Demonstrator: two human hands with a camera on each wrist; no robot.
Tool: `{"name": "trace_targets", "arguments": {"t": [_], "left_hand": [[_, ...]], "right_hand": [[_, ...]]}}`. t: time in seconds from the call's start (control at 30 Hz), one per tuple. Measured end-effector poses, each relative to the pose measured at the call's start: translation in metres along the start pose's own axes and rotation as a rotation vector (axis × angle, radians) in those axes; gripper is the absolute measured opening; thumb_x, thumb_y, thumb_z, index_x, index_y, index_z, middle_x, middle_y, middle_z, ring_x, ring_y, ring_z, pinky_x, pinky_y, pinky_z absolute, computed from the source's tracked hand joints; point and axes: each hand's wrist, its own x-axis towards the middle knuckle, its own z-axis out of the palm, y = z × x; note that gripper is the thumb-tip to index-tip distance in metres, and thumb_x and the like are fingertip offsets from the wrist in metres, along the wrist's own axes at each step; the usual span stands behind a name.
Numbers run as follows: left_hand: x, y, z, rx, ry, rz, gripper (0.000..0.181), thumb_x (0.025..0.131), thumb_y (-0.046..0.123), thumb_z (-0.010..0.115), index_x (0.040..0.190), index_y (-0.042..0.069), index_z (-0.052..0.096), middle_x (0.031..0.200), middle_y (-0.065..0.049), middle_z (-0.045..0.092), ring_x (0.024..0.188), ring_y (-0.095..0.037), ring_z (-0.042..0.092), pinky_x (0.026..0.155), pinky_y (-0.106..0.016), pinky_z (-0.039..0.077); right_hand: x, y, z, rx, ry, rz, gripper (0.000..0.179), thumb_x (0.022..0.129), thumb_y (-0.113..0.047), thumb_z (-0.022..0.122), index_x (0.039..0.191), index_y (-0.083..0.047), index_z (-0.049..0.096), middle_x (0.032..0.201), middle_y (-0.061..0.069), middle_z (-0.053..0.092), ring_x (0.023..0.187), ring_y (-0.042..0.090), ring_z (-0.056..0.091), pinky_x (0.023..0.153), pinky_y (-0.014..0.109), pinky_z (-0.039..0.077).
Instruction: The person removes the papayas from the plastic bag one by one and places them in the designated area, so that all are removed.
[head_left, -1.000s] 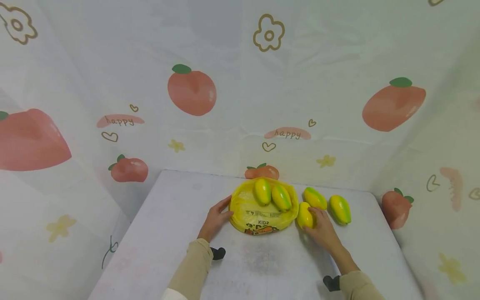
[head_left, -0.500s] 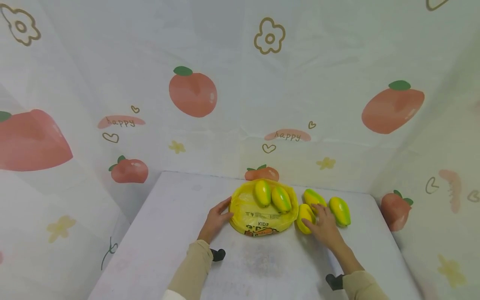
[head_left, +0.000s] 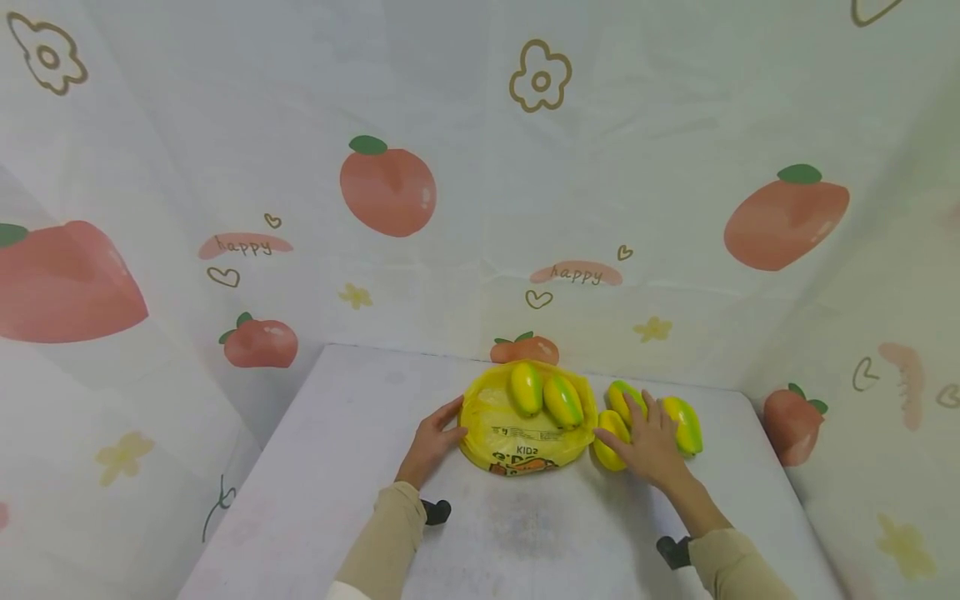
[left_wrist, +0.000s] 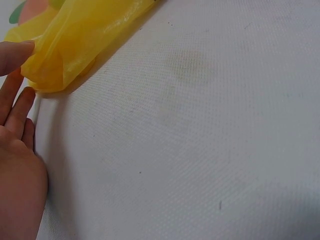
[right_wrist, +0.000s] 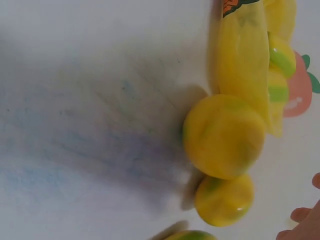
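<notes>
A yellow plastic bag (head_left: 487, 421) lies with its mouth spread wide, and two yellow-green mangoes (head_left: 527, 390) rest in it at the back. My left hand (head_left: 432, 443) touches the bag's left side, fingers fairly straight; in the left wrist view the thumb (left_wrist: 17, 56) lies against the yellow film. Over the mangoes right of the bag, my right hand (head_left: 651, 446) spreads its fingers and holds nothing. The nearest mango (head_left: 611, 442) sits beside the bag's rim, partly behind the thumb. Another mango (head_left: 625, 398) is partly covered by the fingers; a third (head_left: 684, 425) lies rightmost.
A white-covered table (head_left: 360, 400) bears everything. Its back edge meets a fabric backdrop (head_left: 465, 125) printed with peaches and flowers, which also runs down both sides. Dark wrist mounts (head_left: 673, 552) stick out from the sleeves.
My right hand has let go of the mango beside the bag, spread its fingers and moved slightly right, over the other mangoes. The left hand stays at the bag.
</notes>
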Motion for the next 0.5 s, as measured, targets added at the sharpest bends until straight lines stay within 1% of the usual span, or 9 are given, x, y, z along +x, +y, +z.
{"name": "trace_targets", "arguments": {"t": [0.13, 0.23, 0.37, 0.5], "left_hand": [[0.0, -0.001, 0.0, -0.009, -0.002, -0.005, 0.06, 0.093, 0.018, 0.07, 0.15, 0.028, 0.053, 0.158, 0.003, 0.049, 0.154, -0.025, 0.037, 0.129, -0.053, 0.026], [0.001, -0.003, 0.001, -0.018, -0.005, -0.003, 0.06, 0.093, 0.018, 0.069, 0.15, 0.028, 0.053, 0.158, 0.002, 0.049, 0.154, -0.026, 0.037, 0.128, -0.054, 0.026], [0.001, -0.003, 0.001, -0.016, -0.008, -0.001, 0.06, 0.093, 0.018, 0.07, 0.149, 0.028, 0.053, 0.158, 0.002, 0.049, 0.154, -0.026, 0.037, 0.128, -0.054, 0.026], [0.002, -0.002, -0.001, -0.011, -0.014, 0.021, 0.06, 0.093, 0.016, 0.069, 0.15, 0.026, 0.053, 0.158, 0.001, 0.05, 0.154, -0.027, 0.037, 0.128, -0.054, 0.026]], "right_hand": [[0.003, -0.001, -0.001, -0.052, -0.013, -0.013, 0.102, 0.091, -0.069, 0.056, 0.162, -0.006, 0.02, 0.166, 0.034, 0.004, 0.15, 0.064, 0.001, 0.112, 0.087, -0.001], [0.005, -0.003, -0.002, -0.092, -0.015, -0.027, 0.103, 0.09, -0.072, 0.056, 0.162, -0.008, 0.021, 0.167, 0.033, 0.003, 0.15, 0.063, 0.001, 0.112, 0.087, -0.001], [0.01, -0.008, -0.003, -0.153, -0.001, -0.06, 0.102, 0.089, -0.073, 0.056, 0.162, -0.009, 0.023, 0.168, 0.032, 0.006, 0.151, 0.063, 0.004, 0.113, 0.086, 0.003], [0.016, -0.013, -0.004, -0.2, 0.023, -0.102, 0.103, 0.088, -0.073, 0.058, 0.163, -0.011, 0.024, 0.168, 0.031, 0.009, 0.151, 0.061, 0.007, 0.114, 0.086, 0.007]]}}
